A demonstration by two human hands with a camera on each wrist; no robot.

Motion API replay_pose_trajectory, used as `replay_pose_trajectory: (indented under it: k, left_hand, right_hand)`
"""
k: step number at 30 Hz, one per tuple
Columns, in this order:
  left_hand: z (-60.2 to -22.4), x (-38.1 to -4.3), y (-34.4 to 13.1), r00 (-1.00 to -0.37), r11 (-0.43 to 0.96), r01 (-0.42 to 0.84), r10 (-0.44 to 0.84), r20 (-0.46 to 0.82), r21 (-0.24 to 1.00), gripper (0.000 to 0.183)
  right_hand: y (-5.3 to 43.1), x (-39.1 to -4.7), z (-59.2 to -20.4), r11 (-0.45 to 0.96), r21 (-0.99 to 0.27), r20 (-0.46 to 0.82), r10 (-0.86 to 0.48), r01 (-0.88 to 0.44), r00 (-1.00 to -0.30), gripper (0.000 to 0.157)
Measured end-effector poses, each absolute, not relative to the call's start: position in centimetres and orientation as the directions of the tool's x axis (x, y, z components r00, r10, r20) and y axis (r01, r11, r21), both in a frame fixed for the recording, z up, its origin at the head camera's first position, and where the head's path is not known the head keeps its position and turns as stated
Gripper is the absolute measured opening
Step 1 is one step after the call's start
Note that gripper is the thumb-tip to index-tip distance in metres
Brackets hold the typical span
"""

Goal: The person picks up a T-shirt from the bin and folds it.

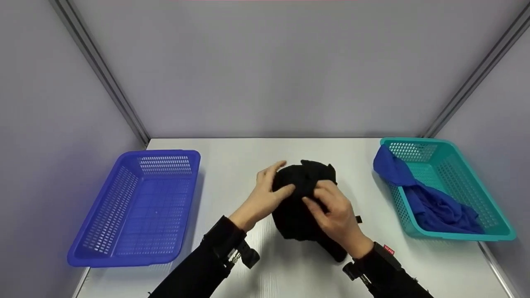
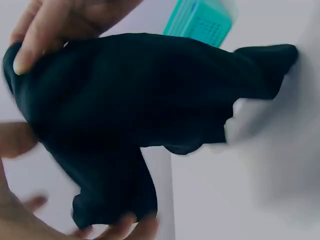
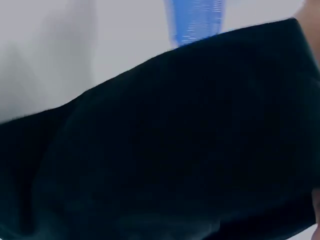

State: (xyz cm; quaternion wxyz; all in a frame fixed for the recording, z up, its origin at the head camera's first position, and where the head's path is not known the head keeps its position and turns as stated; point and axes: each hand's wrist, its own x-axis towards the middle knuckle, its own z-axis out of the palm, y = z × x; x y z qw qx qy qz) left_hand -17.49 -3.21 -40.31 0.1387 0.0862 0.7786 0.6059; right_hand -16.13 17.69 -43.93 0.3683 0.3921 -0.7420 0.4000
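Note:
Above the table's middle hangs a bunched black garment (image 1: 295, 219), its exact kind hard to tell. The left hand (image 1: 265, 196) holds its left side, thumb in front and fingers behind. On the right side, the right hand (image 1: 334, 209) pinches the fabric between thumb and curled fingers. In the left wrist view the black garment (image 2: 125, 95) drapes down in loose flaps, with the right hand (image 2: 55, 25) gripping its upper edge and the left hand (image 2: 30, 215) around its lower part. Dark fabric (image 3: 175, 140) fills most of the right wrist view, hiding the right fingers.
A blue perforated basket (image 1: 186, 207) stands at the left of the white table (image 1: 232, 165). At the right is a teal basket (image 1: 476, 182) with a blue cloth (image 1: 439, 207) in it, part hanging over its left rim. Grey panels (image 1: 265, 70) enclose the table's back and sides.

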Motion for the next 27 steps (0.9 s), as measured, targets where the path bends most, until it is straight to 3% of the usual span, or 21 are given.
replay_pose_trajectory:
  k: [5, 8, 10, 13, 16, 19, 21, 24, 27]
  left_hand:
    - [-41.4, -16.9, -2.3, -0.898, 0.193, -0.009, 0.431, -0.093, 0.981, 0.059]
    - [-42.3, -16.8, -2.1, -0.907, 0.217, 0.007, 0.411, -0.085, 0.976, 0.056]
    - [-42.9, -16.8, -2.2, -0.921, 0.234, 0.018, 0.382, -0.075, 0.972, 0.051]
    - [-43.6, -16.8, -2.2, -0.925, 0.235, 0.046, 0.378, -0.047, 0.971, 0.041]
    - [-44.3, -16.9, -2.2, -0.912, 0.252, 0.109, 0.411, -0.004, 0.962, 0.033]
    - [-44.7, -16.8, -2.1, -0.887, 0.288, 0.188, 0.460, 0.036, 0.939, 0.026]
    - [-44.9, -16.7, -1.9, -0.875, 0.325, 0.270, 0.477, 0.089, 0.906, 0.018]
    - [-45.0, -16.7, -1.7, -0.851, 0.396, 0.422, 0.482, 0.206, 0.816, 0.009]
    - [-45.0, -17.0, -1.9, -0.846, 0.473, 0.507, 0.434, 0.310, 0.721, 0.013]
  right_hand:
    - [17.8, -15.8, -45.7, 0.387, -0.105, 0.786, -0.532, -0.916, -0.315, 0.011]
    - [18.1, -15.6, -46.4, 0.360, -0.122, 0.760, -0.565, -0.925, -0.321, 0.005]
    - [18.4, -15.4, -46.6, 0.340, -0.176, 0.756, -0.555, -0.924, -0.348, 0.010]
    - [18.8, -15.1, -46.7, 0.341, -0.293, 0.739, -0.512, -0.893, -0.438, 0.022]
    - [19.3, -14.7, -46.4, 0.373, -0.474, 0.672, -0.432, -0.798, -0.601, 0.020]
    - [19.7, -14.3, -45.8, 0.275, -0.775, 0.485, -0.319, -0.569, -0.814, 0.009]
    - [20.1, -14.1, -45.4, 0.145, -0.922, 0.319, -0.244, -0.360, -0.916, 0.011]
    - [20.6, -14.0, -45.1, -0.046, -0.992, 0.127, -0.179, -0.121, -0.976, 0.022]
    - [21.2, -14.2, -45.1, -0.123, -0.991, 0.077, -0.127, -0.062, -0.989, 0.025]
